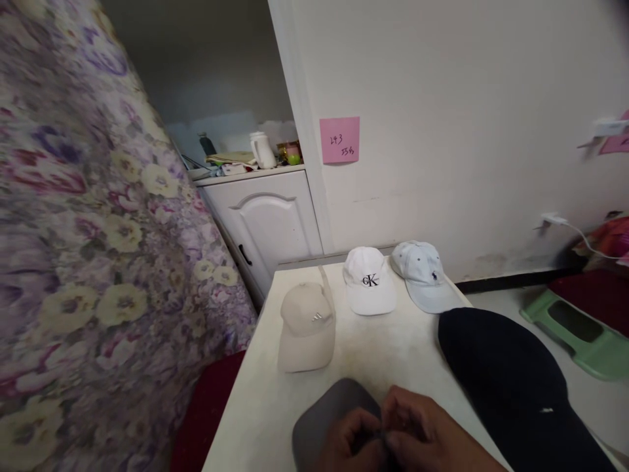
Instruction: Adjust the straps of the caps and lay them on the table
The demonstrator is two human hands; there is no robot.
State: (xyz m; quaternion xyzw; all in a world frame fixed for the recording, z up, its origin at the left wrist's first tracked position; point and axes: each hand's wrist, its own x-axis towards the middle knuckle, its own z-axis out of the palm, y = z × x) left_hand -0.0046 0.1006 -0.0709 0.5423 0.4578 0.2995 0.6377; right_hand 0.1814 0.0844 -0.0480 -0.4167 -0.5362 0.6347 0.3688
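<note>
A dark grey cap (325,414) lies near the table's front edge, only its rounded grey part showing past my fingers. My left hand (354,440) is closed over the cap, with its fingertips pinched. My right hand (426,427) is also closed, its fingertips meeting those of the left at a dark part of the cap. The small part between them is hidden and slightly blurred. Ahead lies a beige cap (305,324), with a white cap (368,282) and a pale blue cap (423,275) farther back. A navy cap (504,373) rests at the right.
The caps are on a cream table (263,387) by a wall bearing a pink note (340,140). To the left hang a floral curtain (113,229) and, behind it, a white cabinet (268,219). A green stool (597,351) stands at the right.
</note>
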